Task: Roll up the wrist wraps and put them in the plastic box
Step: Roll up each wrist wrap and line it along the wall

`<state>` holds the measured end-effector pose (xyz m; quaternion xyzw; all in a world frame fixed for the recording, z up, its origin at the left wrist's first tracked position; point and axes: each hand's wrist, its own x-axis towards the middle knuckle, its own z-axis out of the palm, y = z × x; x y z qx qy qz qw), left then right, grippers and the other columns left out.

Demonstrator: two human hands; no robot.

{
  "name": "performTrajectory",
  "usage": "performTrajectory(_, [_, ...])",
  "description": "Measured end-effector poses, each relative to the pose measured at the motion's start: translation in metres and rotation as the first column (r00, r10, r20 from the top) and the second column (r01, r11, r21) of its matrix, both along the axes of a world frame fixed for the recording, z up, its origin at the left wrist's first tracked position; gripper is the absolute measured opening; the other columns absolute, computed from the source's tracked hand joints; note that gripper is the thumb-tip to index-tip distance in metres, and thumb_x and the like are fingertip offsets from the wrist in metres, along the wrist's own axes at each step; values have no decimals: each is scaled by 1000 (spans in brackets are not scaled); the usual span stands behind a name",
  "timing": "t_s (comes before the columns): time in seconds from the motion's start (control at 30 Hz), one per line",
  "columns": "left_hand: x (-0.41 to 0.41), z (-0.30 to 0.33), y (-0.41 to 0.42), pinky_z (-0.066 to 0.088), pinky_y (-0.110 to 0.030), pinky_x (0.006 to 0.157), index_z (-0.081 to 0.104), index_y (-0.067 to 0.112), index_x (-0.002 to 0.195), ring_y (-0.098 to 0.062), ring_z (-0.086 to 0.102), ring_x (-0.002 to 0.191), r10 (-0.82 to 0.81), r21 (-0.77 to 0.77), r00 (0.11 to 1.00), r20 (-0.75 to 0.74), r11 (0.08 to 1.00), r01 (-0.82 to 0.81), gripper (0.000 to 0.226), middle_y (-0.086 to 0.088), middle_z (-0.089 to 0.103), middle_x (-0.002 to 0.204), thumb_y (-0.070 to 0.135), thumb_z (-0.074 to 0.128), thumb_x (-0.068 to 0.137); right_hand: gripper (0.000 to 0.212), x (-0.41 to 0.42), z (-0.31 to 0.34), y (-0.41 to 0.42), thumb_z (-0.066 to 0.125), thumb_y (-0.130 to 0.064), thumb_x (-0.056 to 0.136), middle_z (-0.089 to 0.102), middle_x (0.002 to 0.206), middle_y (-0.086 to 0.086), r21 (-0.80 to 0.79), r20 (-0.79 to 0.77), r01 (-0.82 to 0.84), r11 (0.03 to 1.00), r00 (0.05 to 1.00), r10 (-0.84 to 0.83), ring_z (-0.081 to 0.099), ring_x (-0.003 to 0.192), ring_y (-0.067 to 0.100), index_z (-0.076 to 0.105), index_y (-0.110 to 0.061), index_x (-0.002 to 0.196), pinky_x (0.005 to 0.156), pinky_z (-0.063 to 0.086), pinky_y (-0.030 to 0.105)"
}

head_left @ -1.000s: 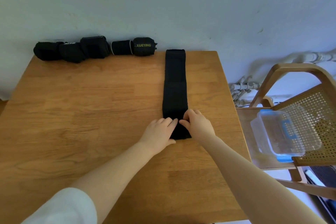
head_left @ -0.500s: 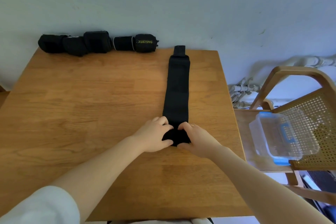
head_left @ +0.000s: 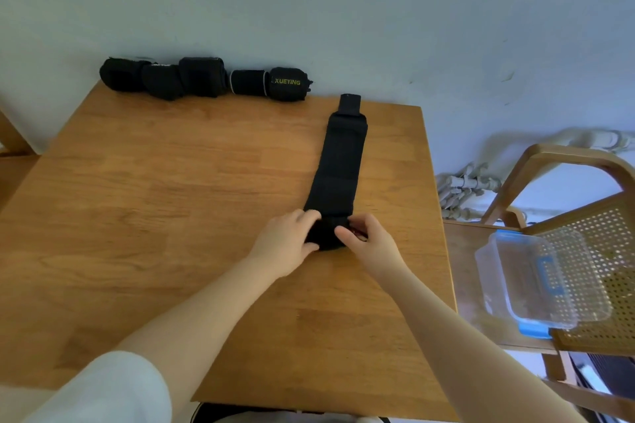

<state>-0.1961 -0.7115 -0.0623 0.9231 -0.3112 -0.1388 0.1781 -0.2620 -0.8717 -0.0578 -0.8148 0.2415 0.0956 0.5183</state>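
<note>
A wooden table [head_left: 171, 216] is sitting against a pale blue wall [head_left: 343, 10]. A clear plastic box [head_left: 539, 282] is resting on a chair [head_left: 584, 251] beside it; I cannot tell what is inside. The left hand [head_left: 285, 244] and right hand [head_left: 371, 244] are gripping the rolled near end of a black wrist wrap [head_left: 338, 168] lying on the table. Rolled wraps [head_left: 202, 79] are lying by the wall.
</note>
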Motion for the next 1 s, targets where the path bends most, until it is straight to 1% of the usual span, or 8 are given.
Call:
performTrajectory(0.1, [14,4,19,42,-29,99,38,24,140,-14,49,123,124,-84,884,-451,980,-181,52,3,49,138,33,57,93,58,-9,3,3,68,-30,85,52,133,-8,-66,23,-171,983,985,173,42,127,10,43,-25,137,104,38,32])
performTrajectory(0.17, [14,1,35,36,-26,103,36,25,143,-12,42,129,101,-71,792,-602,981,-180,51,6,45,142,31,53,95,50,-11,5,9,65,-25,88,55,126,-7,-223,29,-249,943,965,261,43,122,12,46,-26,135,105,37,36])
performTrajectory(0.3, [7,-2,48,32,-34,110,38,24,143,-14,37,130,140,-79,849,-509,975,-208,49,7,39,138,27,52,96,30,1,11,31,56,-26,94,63,108,-4,-388,121,-222,894,950,289,53,104,15,56,-21,124,99,42,39])
performTrajectory(0.43, [-2,9,48,41,-23,96,35,26,143,-7,48,106,213,-231,945,-249,934,-272,57,6,48,123,13,57,92,28,24,14,61,49,-28,97,63,112,0,-571,127,-214,793,931,343,57,106,19,56,-16,122,95,41,32])
performTrajectory(0.63, [-5,6,48,51,-28,80,46,23,127,-9,56,97,296,-233,862,-411,880,-413,52,7,57,116,33,70,82,27,47,17,101,44,-31,99,62,102,3,-642,27,-242,727,941,337,60,92,20,59,-12,111,81,48,31])
performTrajectory(0.83, [10,4,53,42,-13,66,38,22,135,-7,52,91,296,-182,748,-593,856,-483,60,12,53,110,30,69,84,30,41,9,101,41,-16,98,63,109,4,-599,126,-291,746,886,447,53,107,21,62,-14,121,101,38,33])
performTrajectory(0.9, [16,6,57,45,-17,76,35,23,138,-11,54,102,258,-179,718,-647,863,-472,70,8,53,122,27,74,80,28,29,5,93,44,-11,94,60,110,2,-624,313,-77,778,887,339,47,109,18,63,-14,114,99,30,29])
performTrajectory(1.0, [24,7,64,44,-23,83,30,23,143,-12,51,107,206,-180,677,-706,873,-453,76,2,49,131,19,73,80,13,16,6,77,46,-10,96,54,101,-6,-381,382,337,861,905,-185,48,97,14,56,-16,103,81,34,22])
